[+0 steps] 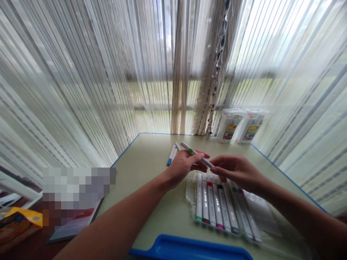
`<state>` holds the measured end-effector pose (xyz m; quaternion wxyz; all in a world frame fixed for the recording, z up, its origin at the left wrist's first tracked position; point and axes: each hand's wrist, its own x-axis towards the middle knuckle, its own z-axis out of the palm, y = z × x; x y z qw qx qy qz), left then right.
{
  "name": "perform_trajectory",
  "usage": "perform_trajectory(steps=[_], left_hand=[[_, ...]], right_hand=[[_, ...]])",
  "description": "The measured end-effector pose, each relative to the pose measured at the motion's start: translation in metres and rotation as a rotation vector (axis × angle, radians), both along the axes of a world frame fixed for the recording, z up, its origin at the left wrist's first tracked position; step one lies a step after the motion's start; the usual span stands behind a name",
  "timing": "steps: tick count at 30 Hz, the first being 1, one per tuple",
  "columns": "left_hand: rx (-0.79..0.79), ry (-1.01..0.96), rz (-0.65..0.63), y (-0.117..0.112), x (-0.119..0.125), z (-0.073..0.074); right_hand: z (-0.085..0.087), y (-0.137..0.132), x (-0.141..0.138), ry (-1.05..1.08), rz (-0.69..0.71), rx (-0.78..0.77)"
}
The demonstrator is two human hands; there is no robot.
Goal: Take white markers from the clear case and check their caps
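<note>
Head view: one green-banded marker (194, 152) is held above the table (151, 202); left hand (179, 166) fingers wrap its middle, right hand (235, 169) fingertips pinch its near end; beneath lies one clear case (191, 187) of roughly eight markers; two loose markers (172, 153) lie beyond; two boxes (230, 126) stand at the far edge.

Sheer striped curtains (81, 72) fill pretty much the whole top half. Two white boxes (229, 126) with yellow labels stand side by side right of center, at the far edge of the pale green table (151, 209). A couple of loose pens (172, 154), one blue-tipped, lie touching near the middle. Blue tray (189, 249) along the bottom edge, orange-yellow packet (18, 225) in the lower left corner.
</note>
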<state>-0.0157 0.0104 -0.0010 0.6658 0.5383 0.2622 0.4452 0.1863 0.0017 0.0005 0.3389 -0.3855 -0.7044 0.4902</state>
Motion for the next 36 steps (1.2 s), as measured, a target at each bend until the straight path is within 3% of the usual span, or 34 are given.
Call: perform_trajectory(steps=[13, 21, 28, 33, 36], left_hand=[[0.011, -0.13, 0.277, 0.0041, -0.0034, 0.006], [0.016, -0.041, 0.291, 0.0047, -0.0059, 0.006], [0.101, 0.199, 0.215, 0.0032, -0.0044, 0.0016], [0.095, 0.17, 0.224, 0.0035, -0.0038, 0.0015], [0.057, 0.116, 0.224, 0.0049, -0.0031, 0.0012]], right_hand=[[0.0073, 0.0017, -0.0018, 0.204, -0.251, 0.091], [0.0041, 0.0078, -0.0006, 0.364, -0.257, 0.065], [0.0019, 0.0069, -0.0003, 0.214, -0.216, 0.154], [0.0003, 0.0051, 0.0011, 0.001, -0.171, 0.287], [0.0011, 0.0043, 0.0012, -0.012, -0.148, 0.298]])
